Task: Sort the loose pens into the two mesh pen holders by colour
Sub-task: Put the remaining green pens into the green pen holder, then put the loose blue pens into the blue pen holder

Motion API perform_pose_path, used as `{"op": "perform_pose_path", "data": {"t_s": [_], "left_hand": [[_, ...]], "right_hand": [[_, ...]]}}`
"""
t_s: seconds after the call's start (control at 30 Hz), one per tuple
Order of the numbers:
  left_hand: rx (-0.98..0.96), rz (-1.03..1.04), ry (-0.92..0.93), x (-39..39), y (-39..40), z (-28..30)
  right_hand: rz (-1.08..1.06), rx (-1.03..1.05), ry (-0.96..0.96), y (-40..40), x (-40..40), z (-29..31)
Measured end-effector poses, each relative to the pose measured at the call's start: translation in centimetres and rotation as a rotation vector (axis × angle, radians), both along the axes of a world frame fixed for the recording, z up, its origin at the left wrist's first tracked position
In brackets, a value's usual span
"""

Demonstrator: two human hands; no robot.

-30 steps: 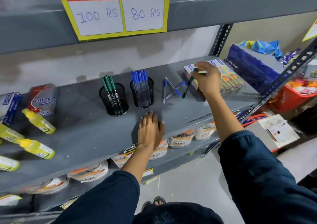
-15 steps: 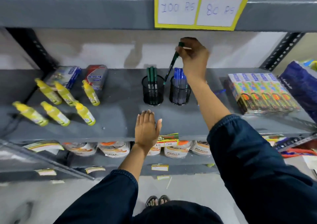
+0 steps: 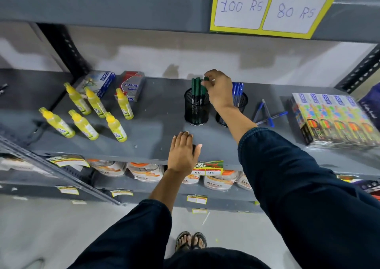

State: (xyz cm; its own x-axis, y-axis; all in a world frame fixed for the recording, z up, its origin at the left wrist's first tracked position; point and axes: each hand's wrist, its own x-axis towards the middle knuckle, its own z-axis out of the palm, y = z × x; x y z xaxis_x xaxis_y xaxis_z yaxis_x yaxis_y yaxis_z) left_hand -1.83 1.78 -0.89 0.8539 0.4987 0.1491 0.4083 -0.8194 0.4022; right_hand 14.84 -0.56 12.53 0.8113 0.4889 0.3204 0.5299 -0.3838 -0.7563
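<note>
The right hand [image 3: 219, 89] is seen above the left mesh holder [image 3: 196, 110], its fingers pinched narrowly on the top of a green pen [image 3: 204, 87]. The pen's lower end is lowered into that holder, among the green pens [image 3: 195, 89] already stood upright there; how deep it sits cannot be made out through the mesh. The right mesh holder [image 3: 241, 104] is largely covered by the wrist and forearm, and only its right wall and a cluster of blue pens [image 3: 238, 91] rising from it are shown. The two holders are placed just beside each other.

To the right, loose blue pens [image 3: 266, 116] are left lying crossed on the grey shelf [image 3: 156, 128]; their exact count is hard to tell where they overlap. The left hand [image 3: 184, 153] is laid flat, palm down, on the shelf's front edge, fingers together and nothing gripped.

Yellow bottles [image 3: 86, 112] are spread across the left of the shelf, their labels too blurred to be read. Boxes [image 3: 337, 120] at the far right are cut off by the frame edge. A price card [image 3: 269, 9] reading 100 RS and 80 RS is fixed to the shelf above, its top cropped away. Packets [image 3: 144, 172] on the shelf below are half hidden under the ledge.
</note>
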Motion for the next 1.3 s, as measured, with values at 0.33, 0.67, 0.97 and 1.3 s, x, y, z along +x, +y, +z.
{"op": "perform_pose_path", "data": {"t_s": [0.33,0.67,0.97,1.3], "left_hand": [[0.021,0.004,-0.039,0.0,0.1,-0.1],[-0.045,0.046,-0.136,2.4,-2.3,1.6],[-0.040,-0.146,-0.151,6.5,-6.7,1.7],[0.053,-0.126,-0.023,7.4,-6.7,0.5]], "right_hand": [[0.111,-0.251,-0.102,0.8,0.5,-0.8],[0.017,-0.142,-0.149,-1.0,1.1,0.1],[-0.480,-0.138,0.017,-11.1,3.5,-2.2],[-0.554,-0.484,0.270,-16.3,5.0,-7.4]]}}
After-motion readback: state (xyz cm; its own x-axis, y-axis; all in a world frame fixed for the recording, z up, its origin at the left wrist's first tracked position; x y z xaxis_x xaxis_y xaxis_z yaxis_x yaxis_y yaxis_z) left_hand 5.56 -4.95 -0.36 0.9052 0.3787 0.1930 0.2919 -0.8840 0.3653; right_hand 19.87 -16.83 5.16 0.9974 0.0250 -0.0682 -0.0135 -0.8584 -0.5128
